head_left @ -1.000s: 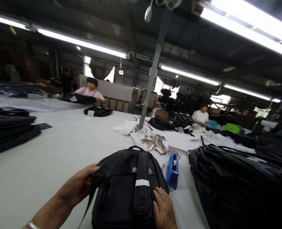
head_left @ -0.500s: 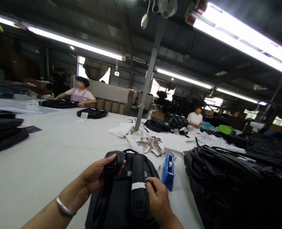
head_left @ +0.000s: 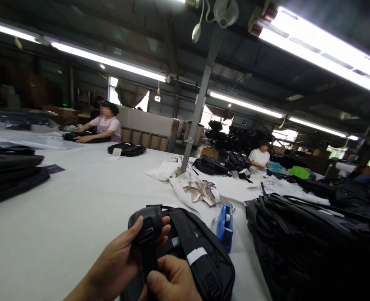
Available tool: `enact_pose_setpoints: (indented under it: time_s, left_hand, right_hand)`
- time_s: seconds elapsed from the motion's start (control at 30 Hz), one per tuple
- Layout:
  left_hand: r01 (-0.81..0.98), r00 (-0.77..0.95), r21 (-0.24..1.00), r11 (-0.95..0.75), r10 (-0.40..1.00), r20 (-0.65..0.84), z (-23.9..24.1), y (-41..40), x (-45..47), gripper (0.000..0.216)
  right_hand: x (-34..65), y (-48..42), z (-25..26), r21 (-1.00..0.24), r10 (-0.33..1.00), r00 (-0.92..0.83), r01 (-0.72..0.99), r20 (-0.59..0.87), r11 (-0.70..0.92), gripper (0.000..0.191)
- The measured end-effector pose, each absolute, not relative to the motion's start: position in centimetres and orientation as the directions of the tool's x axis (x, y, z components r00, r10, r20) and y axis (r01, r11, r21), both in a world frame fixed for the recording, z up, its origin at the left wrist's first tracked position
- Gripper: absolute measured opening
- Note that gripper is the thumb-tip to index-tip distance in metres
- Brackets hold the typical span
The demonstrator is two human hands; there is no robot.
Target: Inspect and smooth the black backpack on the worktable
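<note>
A black backpack (head_left: 200, 246) lies on the white table (head_left: 78, 209) right in front of me, back side up, with a white label on one strap. My left hand (head_left: 119, 261) grips the folded end of its shoulder strap (head_left: 148, 228) and holds it raised. My right hand (head_left: 169, 282) is closed on the same strap just below, at the bottom edge of the view. A blue tape dispenser (head_left: 225, 225) stands just right of the backpack.
A tall heap of black bags (head_left: 310, 242) fills the right side. Flat black bags (head_left: 9, 171) are stacked at the left. Paper scraps (head_left: 200, 190) lie beyond the backpack by a metal pole (head_left: 197, 108). Two other people (head_left: 105, 123) (head_left: 262, 152) work at the far side.
My left hand lifted the strap end off the backpack. My right hand left the labelled strap and closed on the strap under my left hand. The backpack turned a little.
</note>
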State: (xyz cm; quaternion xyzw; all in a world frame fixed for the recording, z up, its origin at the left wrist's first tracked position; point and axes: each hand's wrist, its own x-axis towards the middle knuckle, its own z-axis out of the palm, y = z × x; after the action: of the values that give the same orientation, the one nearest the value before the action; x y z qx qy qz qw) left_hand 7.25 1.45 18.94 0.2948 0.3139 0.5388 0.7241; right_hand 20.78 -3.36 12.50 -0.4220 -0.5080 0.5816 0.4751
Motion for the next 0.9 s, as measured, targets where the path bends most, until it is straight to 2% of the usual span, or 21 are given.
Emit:
enact_pose_setpoints:
  time_s: [0.07,0.17,0.3,0.43,0.53,0.63,0.77,0.9]
  left_hand:
    - [-0.592,0.227,0.763,0.258,0.962,-0.15,18.8,1.7,7.8,0.034]
    - [-0.586,0.27,0.745,0.32,0.943,-0.192,18.7,1.9,8.7,0.033]
    - [-0.587,0.361,0.686,0.43,0.897,-0.253,18.6,1.9,9.4,0.042]
    - [-0.638,0.268,0.696,0.33,0.942,-0.202,18.7,2.3,8.8,0.035]
    - [-0.599,0.281,0.729,0.33,0.94,-0.194,18.5,2.5,8.4,0.036]
    - [-0.576,0.302,0.739,0.349,0.931,-0.204,18.0,2.5,8.4,0.038]
    - [-0.535,0.327,0.75,0.389,0.914,-0.241,18.1,2.4,8.4,0.038]
    - [-0.557,0.322,0.718,0.417,0.906,-0.276,17.4,3.3,7.8,0.033]
  right_hand:
    - [20.8,-3.2,13.6,-0.975,0.989,-0.142,-0.214,-0.036,-0.066,0.053]
    - [21.0,-2.8,14.7,-0.976,0.993,-0.112,-0.21,-0.028,-0.051,0.049]
    - [21.3,-2.0,15.9,-0.984,0.984,-0.125,-0.14,0.129,0.112,0.035]
    - [21.6,-1.3,15.1,-0.992,0.989,-0.084,0.006,0.123,0.124,0.023]
    - [21.4,-0.9,14.2,-0.99,0.989,-0.051,0.007,0.14,0.14,0.02]
    - [21.0,-0.5,14.7,-0.977,0.978,-0.046,-0.065,0.206,0.202,0.021]
    - [20.5,-0.2,16.3,-0.979,0.989,-0.014,-0.141,0.149,0.145,0.029]
    - [20.6,-0.4,15.0,-0.986,0.99,0.023,-0.089,0.14,0.142,0.029]
